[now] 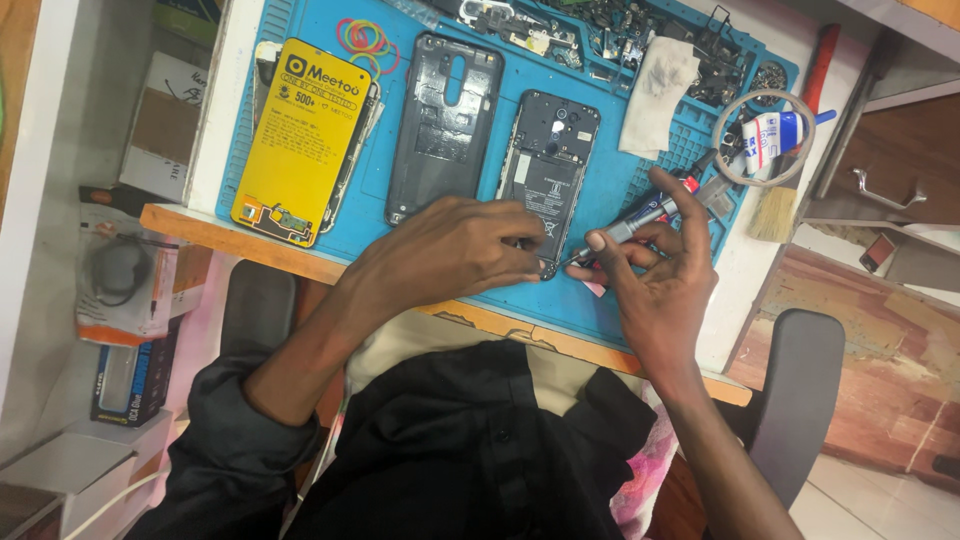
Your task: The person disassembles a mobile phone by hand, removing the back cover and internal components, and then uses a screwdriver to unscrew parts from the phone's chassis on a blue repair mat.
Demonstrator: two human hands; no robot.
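While left hand (pixel 450 250) pins opened phone (pixel 548 170) steady, right hand (pixel 650 270) grip pinches screwdriver (pixel 635 222), tip at phone's lower corner.

Bright, even overhead light, soft shadows, sharp centre, wide-angle bending at edges.

Worn on the head, looking steeply down onto the blue work mat (pixel 600 190); close above it, near edge toward the body; mat upper centre, floor beyond its right side.
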